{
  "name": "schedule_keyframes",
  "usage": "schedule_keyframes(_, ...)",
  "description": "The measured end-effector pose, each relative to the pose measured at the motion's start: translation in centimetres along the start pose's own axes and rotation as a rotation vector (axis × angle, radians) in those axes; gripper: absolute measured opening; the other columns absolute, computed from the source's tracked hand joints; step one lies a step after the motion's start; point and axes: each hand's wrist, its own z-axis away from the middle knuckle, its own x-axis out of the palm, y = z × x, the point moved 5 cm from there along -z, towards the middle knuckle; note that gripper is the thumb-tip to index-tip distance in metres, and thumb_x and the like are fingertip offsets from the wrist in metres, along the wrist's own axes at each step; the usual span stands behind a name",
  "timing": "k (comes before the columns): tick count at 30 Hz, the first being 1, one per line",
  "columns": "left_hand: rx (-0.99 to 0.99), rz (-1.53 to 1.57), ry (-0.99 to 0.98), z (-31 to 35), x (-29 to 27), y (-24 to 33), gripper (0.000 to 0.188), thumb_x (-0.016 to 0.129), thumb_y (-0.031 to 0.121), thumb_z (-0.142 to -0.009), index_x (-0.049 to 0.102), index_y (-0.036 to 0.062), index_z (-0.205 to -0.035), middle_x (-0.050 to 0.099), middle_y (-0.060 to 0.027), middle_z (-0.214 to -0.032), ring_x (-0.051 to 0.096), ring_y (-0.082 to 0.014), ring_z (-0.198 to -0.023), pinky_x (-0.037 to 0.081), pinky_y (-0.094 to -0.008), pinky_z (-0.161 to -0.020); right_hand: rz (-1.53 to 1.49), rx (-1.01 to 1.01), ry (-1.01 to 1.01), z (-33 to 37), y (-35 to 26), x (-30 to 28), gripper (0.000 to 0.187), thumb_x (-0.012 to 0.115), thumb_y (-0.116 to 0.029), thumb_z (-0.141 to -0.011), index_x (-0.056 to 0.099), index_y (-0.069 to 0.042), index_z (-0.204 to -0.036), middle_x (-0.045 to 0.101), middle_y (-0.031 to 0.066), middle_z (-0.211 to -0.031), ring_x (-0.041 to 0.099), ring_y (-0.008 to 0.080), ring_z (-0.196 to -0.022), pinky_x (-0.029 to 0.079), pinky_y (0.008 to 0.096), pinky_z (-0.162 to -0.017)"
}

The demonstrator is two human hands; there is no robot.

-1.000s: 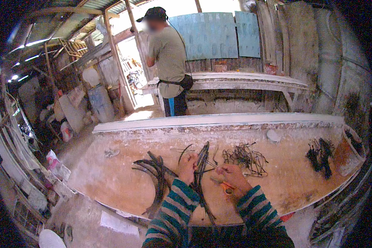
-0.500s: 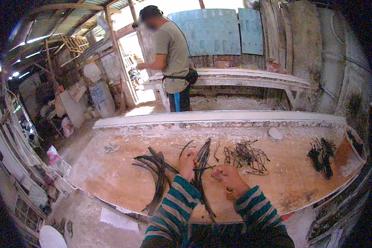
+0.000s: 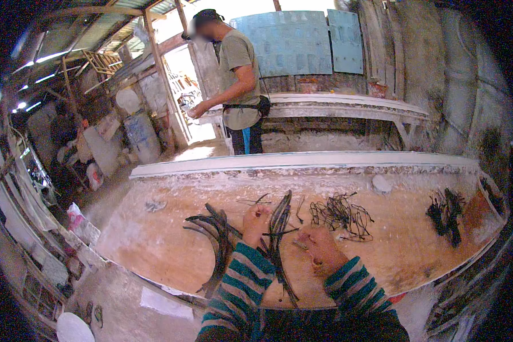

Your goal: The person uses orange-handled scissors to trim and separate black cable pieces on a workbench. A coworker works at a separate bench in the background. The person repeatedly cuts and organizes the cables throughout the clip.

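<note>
Below the frame's centre, the left hand point(image 3: 256, 224) has its fingers curled beside a bundle of black strips point(image 3: 279, 218); I can't tell whether it grips anything. To its right, the right hand point(image 3: 320, 245) is closed on a small tool point(image 3: 300, 245), mostly hidden. Right of centre, tangled black cords point(image 3: 338, 211) lie on the counter point(image 3: 396, 248).

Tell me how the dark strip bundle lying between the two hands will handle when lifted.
The bundle will probably flex rather than hang limp, since its long strips lie in smooth curves. It is likely light, being made of narrow strips. Its ends may splay, as gaps show between them.
</note>
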Motion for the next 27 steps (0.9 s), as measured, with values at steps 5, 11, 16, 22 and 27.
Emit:
schedule_keyframes(5, 0.041, -0.160, -0.085, -0.5, -1.6, 1.0, 0.019, 0.057, 0.021, -0.083, 0.062, 0.0027, -0.084, 0.060, -0.0045, -0.073, 0.056, -0.0150, -0.071, 0.044, -0.0283, -0.066, 0.091, -0.055, 0.370, -0.9, 0.3, -3.7, 0.013, 0.054, -0.012, -0.080, 0.060, 0.000, -0.078, 0.059, 0.0157, -0.072, 0.057, 0.0310, -0.067, 0.045, 0.0389, -0.060)
schedule_keyframes(11, -0.028, -0.614, -0.156, -1.0, -3.7, -1.5, 0.025, 0.060, 0.026, -0.078, 0.063, 0.0028, -0.086, 0.060, -0.0139, -0.084, 0.059, -0.0260, -0.076, 0.045, -0.0349, -0.069, 0.422, 0.102, 0.567, -0.5, 3.9, -6.4, 0.014, 0.055, -0.015, -0.079, 0.061, -0.002, -0.076, 0.059, 0.0165, -0.074, 0.057, 0.0317, -0.069, 0.044, 0.0410, -0.062)
schedule_keyframes(16, 0.102, -0.699, -0.228, -0.3, -3.0, -0.2, 0.022, 0.059, 0.023, -0.076, 0.065, 0.0043, -0.086, 0.061, -0.0159, -0.085, 0.059, -0.0307, -0.079, 0.046, -0.0379, -0.071, 0.640, 0.334, 0.529, 0.0, 7.6, -7.4, 0.015, 0.058, -0.020, -0.077, 0.063, -0.008, -0.083, 0.060, 0.0133, -0.082, 0.057, 0.0313, -0.077, 0.043, 0.0414, -0.069)
schedule_keyframes(22, 0.019, -0.755, -0.314, 0.3, -1.1, -0.5, 0.023, 0.061, 0.027, -0.072, 0.067, 0.0053, -0.077, 0.063, -0.0163, -0.075, 0.060, -0.0323, -0.073, 0.046, -0.0404, -0.069, 0.629, 0.426, 0.506, 0.1, 6.9, -7.5, 0.022, 0.060, -0.021, -0.074, 0.062, -0.015, -0.096, 0.058, 0.0089, -0.100, 0.053, 0.0290, -0.091, 0.039, 0.0432, -0.080)
schedule_keyframes(27, -0.162, -0.816, -0.375, 0.8, -0.7, -0.4, 0.028, 0.062, 0.036, -0.071, 0.069, 0.0085, -0.072, 0.063, -0.0150, -0.070, 0.061, -0.0302, -0.068, 0.047, -0.0417, -0.064, 0.615, 0.309, 0.508, -0.1, 5.2, -6.7, 0.021, 0.063, -0.018, -0.072, 0.063, -0.014, -0.093, 0.058, 0.0088, -0.097, 0.053, 0.0290, -0.091, 0.039, 0.0421, -0.081)
